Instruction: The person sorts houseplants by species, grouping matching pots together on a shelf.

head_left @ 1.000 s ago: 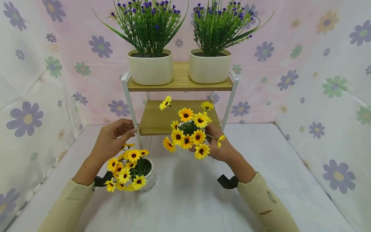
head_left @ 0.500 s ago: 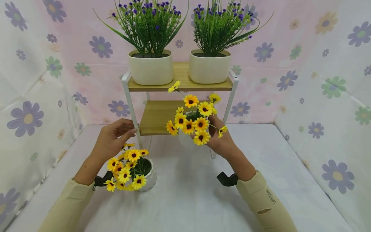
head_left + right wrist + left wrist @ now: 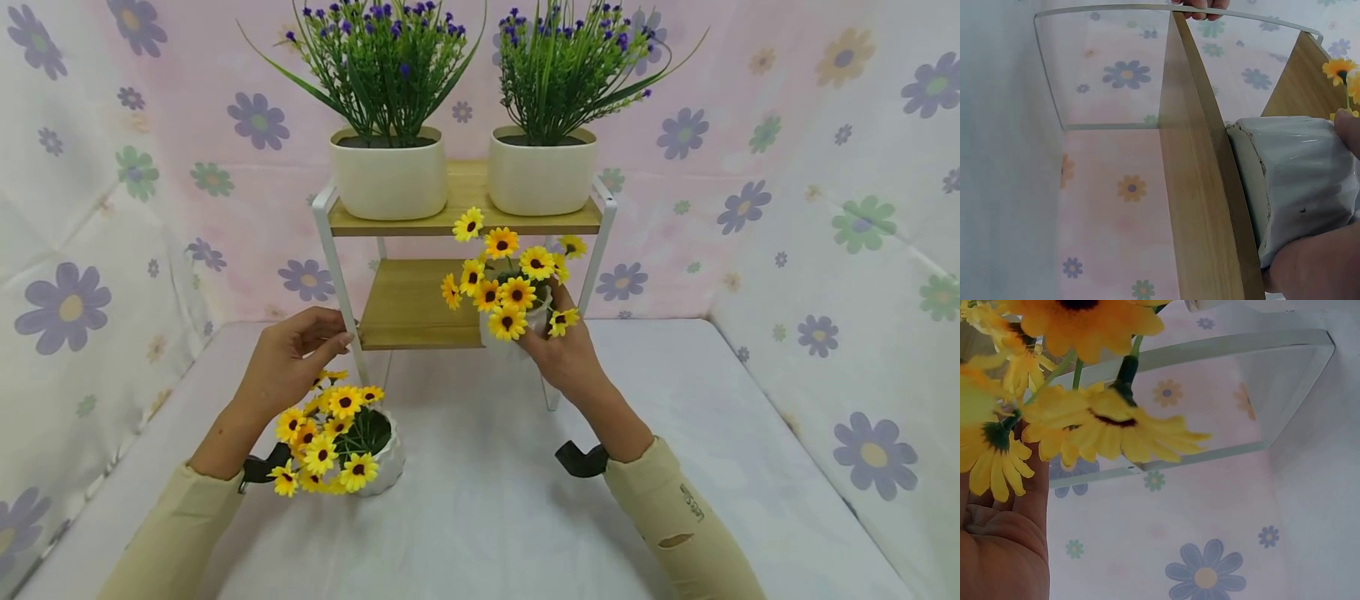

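Note:
My right hand point(image 3: 566, 354) grips a white ribbed pot point(image 3: 1307, 181) of yellow artificial sunflowers point(image 3: 517, 292). In the right wrist view the pot's base is at the front edge of the lower wooden shelf point(image 3: 420, 304); whether it touches cannot be told. At the left, my left hand point(image 3: 288, 362) holds the white front leg point(image 3: 341, 283) of the two-tier rack, with fingertips point(image 3: 1200, 7) showing past the rail in the right wrist view. A second white pot point(image 3: 386, 458) of sunflowers point(image 3: 322, 450) stands on the table below the left hand, its blooms partly covering that hand in the left wrist view.
Two cream planters point(image 3: 388, 179) with purple flowers and long leaves stand on the rack's upper shelf point(image 3: 468, 192). A white cloth covers the table point(image 3: 480, 517). Flower-printed fabric point(image 3: 847, 250) encloses the back and sides.
My right hand has lifted the sunflower pot up and slightly right, bringing it to the lower shelf's front edge. The left hand and the other pots stay in place.

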### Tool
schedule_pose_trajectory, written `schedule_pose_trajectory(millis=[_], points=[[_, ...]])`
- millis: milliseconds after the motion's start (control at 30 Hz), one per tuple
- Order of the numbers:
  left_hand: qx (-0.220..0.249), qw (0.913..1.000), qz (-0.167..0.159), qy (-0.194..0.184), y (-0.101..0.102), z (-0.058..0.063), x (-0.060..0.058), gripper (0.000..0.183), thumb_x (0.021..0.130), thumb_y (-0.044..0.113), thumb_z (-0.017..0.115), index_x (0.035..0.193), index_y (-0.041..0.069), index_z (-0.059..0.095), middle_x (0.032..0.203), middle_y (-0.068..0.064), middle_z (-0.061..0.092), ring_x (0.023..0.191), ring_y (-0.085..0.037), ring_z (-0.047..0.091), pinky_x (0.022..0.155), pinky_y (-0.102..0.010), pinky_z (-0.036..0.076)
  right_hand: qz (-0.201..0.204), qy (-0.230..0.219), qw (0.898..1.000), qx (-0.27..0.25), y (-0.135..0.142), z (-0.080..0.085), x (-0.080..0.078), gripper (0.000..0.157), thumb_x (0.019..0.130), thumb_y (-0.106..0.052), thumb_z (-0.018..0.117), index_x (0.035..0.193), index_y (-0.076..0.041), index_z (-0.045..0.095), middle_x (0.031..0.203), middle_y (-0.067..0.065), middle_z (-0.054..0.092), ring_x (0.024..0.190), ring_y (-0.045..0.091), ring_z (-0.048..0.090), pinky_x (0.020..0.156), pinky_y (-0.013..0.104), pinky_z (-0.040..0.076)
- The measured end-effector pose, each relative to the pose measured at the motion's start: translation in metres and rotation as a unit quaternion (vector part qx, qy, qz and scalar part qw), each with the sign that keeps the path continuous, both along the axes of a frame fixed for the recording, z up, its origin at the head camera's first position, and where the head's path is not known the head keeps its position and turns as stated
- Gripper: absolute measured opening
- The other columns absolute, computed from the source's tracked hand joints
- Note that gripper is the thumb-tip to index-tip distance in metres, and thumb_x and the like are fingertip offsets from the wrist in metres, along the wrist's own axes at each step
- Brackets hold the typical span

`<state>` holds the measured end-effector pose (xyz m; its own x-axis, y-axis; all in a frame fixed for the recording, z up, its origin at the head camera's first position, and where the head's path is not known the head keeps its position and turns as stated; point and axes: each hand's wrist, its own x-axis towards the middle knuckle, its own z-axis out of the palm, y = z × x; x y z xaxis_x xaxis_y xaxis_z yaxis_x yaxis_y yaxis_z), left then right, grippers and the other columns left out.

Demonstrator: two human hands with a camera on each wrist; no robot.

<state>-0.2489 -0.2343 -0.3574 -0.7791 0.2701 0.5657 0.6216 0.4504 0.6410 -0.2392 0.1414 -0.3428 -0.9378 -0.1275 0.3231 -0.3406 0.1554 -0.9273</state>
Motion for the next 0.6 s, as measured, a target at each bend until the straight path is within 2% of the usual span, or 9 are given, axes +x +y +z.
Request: schedule_pose_trajectory(millis=[133, 233, 367, 500, 600], points=[[0.000, 1.0000, 0.000, -0.002, -0.0001, 0.0003, -0.0002, 0.020, 0.100, -0.007, 0.068, 0.120, -0.003, 0.070, 0.107, -0.019, 0.078, 0.091, 0.000, 0.074, 0.084, -0.012, 0.058, 0.017, 0.034, 0.999, -0.013, -0.0011, -0.0014, -0.0016, 0.080, 0.103, -0.015, 0.071, 0.167, -0.017, 0.023, 0.167, 0.001, 0.038, 0.147, 0.018, 0.044, 0.118, 0.034, 0.045], [-0.002, 1.0000, 0.001, -0.004, 0.0000, 0.0003, 0.0001, 0.020, 0.100, -0.007, 0.068, 0.120, -0.004, 0.070, 0.107, -0.019, 0.078, 0.089, 0.001, 0.074, 0.083, -0.011, 0.058, 0.038, 0.070, 0.996, -0.030, -0.0023, -0.0027, -0.0014, 0.076, 0.106, -0.010, 0.066, 0.167, -0.014, 0.021, 0.165, 0.001, 0.039, 0.148, 0.016, 0.045, 0.116, 0.026, 0.046], [-0.005, 1.0000, 0.003, -0.003, 0.0000, -0.0001, -0.0002, 0.020, 0.100, -0.006, 0.068, 0.120, -0.004, 0.069, 0.107, -0.020, 0.078, 0.086, 0.000, 0.074, 0.083, -0.011, 0.057, 0.042, 0.104, 0.993, -0.023, -0.0030, -0.0058, -0.0005, 0.077, 0.110, -0.008, 0.057, 0.170, -0.009, 0.009, 0.174, 0.002, 0.022, 0.158, 0.014, 0.030, 0.120, 0.025, 0.039], [-0.004, 1.0000, 0.002, 0.000, 0.0002, -0.0003, -0.0006, 0.020, 0.100, -0.007, 0.068, 0.120, -0.004, 0.069, 0.107, -0.020, 0.078, 0.086, -0.003, 0.075, 0.083, -0.011, 0.058, 0.009, 0.109, 0.994, 0.021, -0.0055, -0.0055, 0.0022, 0.076, 0.113, -0.015, 0.051, 0.170, -0.008, 0.001, 0.178, 0.003, 0.004, 0.162, 0.013, 0.015, 0.126, 0.032, 0.030], [-0.002, 1.0000, 0.001, 0.001, 0.0006, -0.0003, -0.0007, 0.021, 0.099, -0.007, 0.068, 0.120, -0.004, 0.070, 0.107, -0.019, 0.078, 0.087, -0.003, 0.075, 0.083, -0.011, 0.058, -0.016, 0.114, 0.993, 0.038, -0.0080, -0.0034, 0.0046, 0.073, 0.114, -0.017, 0.049, 0.169, -0.007, 0.003, 0.177, 0.007, 0.006, 0.162, 0.016, 0.017, 0.128, 0.037, 0.029]])
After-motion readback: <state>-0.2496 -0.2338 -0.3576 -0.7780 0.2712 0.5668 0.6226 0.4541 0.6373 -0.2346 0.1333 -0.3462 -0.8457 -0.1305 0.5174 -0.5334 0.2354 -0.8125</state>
